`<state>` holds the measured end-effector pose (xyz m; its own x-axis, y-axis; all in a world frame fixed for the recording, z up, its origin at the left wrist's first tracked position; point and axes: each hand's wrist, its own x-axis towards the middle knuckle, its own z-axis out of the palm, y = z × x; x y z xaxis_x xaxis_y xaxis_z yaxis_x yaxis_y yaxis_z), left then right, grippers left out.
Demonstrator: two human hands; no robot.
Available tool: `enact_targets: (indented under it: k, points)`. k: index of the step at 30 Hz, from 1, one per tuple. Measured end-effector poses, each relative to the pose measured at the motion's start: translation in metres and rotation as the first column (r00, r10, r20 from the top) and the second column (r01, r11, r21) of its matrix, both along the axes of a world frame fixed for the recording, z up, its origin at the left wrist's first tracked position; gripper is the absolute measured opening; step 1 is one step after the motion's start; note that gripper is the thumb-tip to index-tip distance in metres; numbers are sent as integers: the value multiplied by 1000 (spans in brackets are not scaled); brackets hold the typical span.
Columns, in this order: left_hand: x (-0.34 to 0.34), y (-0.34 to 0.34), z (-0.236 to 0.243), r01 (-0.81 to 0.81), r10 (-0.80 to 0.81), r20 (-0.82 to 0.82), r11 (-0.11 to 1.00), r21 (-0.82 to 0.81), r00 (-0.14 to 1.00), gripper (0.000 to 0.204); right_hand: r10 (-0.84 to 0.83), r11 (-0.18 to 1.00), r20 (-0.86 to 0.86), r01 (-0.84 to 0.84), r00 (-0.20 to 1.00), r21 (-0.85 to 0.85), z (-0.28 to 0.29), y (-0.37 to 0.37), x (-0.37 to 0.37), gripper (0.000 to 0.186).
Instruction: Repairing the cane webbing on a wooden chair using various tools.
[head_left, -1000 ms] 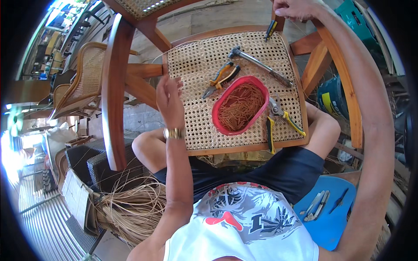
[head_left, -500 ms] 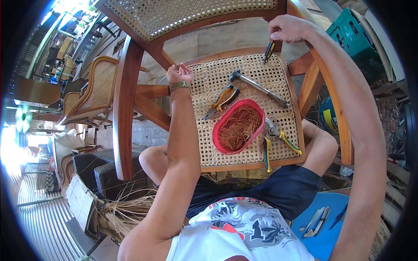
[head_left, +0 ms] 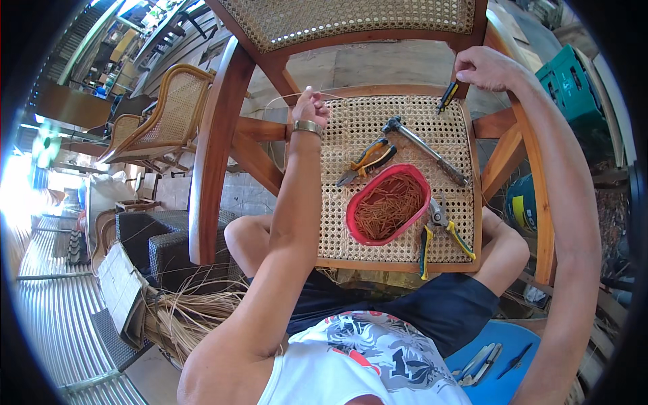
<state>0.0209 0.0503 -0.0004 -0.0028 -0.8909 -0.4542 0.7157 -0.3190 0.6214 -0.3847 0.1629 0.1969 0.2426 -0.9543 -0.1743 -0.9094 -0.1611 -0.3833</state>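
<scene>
My left hand (head_left: pixel 310 108), wearing a watch, has fingers curled at a thin cane strand (head_left: pixel 275 101) by the back-left of the woven cane seat (head_left: pixel 337 250) on a wooden chair. At the back-right post, my right hand (head_left: pixel 482 67) is closed, its grip too small to make out. A black-and-yellow tool (head_left: pixel 447 96) lies just below it. On the seat are a hammer (head_left: pixel 422 148), pliers (head_left: pixel 364 162), a red container (head_left: pixel 349 226) of thin brown pieces, and yellow-handled cutters (head_left: pixel 442 226).
The chair back (head_left: pixel 351 17) rises ahead. Left are cane chairs (head_left: pixel 172 115), dark wicker furniture (head_left: pixel 175 243) and bundled cane (head_left: pixel 182 317). Right are a green crate (head_left: pixel 563 88) and dark bucket (head_left: pixel 521 202). A blue surface (head_left: pixel 509 334) holds tools near my right arm.
My left hand has moved up and forward to the back-left of the seat. My right hand stays at the back-right post. The view has shifted, so the chair appears lower and farther right.
</scene>
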Motion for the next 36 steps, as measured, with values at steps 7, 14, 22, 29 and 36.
enact_targets:
  k: [7, 14, 22, 29, 36]
  points:
    - [-47, -23, 37, 303, 196, 957, 918, -256, 212, 25, -31, 999, -10, 31, 999, 29, 1, 0, 1, 22]
    - [-171, -78, 45, 495, 349, 911, 845, -204, -220, 30, -60, 995, -34, 63, 998, 81, 3, 1, 3, 23]
    - [-236, -63, 33, 838, 436, 727, 400, 370, -530, 33, -17, 1000, -17, 17, 1000, -3, 2, 2, 1, 25]
    - [-262, -47, 32, 729, 154, 864, 619, 293, -479, 33, -59, 992, 38, 54, 998, 114, 11, 4, 7, 24]
    - [-281, -49, 14, 756, 68, 980, 647, 98, -185, 34, -131, 984, 1, 130, 991, 121, 13, 6, 12, 29]
